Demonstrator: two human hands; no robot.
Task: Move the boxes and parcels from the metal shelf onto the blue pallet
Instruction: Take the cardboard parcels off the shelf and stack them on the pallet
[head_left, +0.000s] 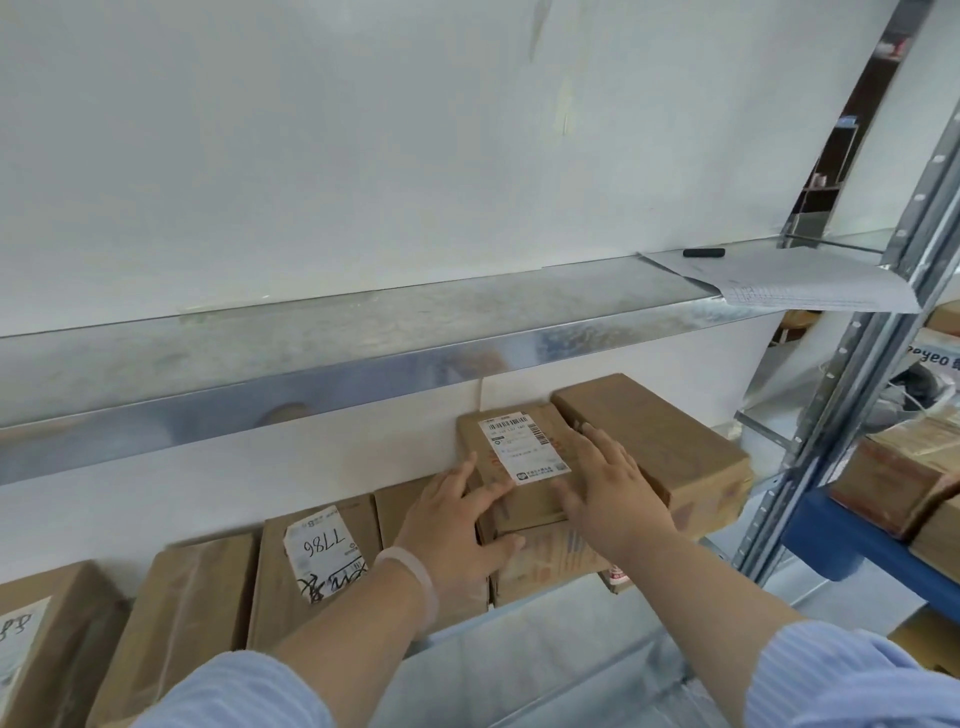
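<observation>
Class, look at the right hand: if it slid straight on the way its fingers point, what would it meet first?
Probably the white wall behind the labelled box; the right hand points along that box's side, though depth is unclear.

Brown box (524, 467) showing a white label (524, 448) with black barcode stripes. Box with number (322, 571), left of that brown box, showing brown too, its white sticker (323, 552) carrying black handwriting. Shelf (311, 332) above the brown box gleaming silver-grey. Sleeves (249, 691) showing pale blue with fine stripes. Wristband (413, 577) looking translucent white. Beam (857, 540), right of the brown box, showing blue. Marker (704, 253) looking black on white gridded paper (810, 286).
</observation>
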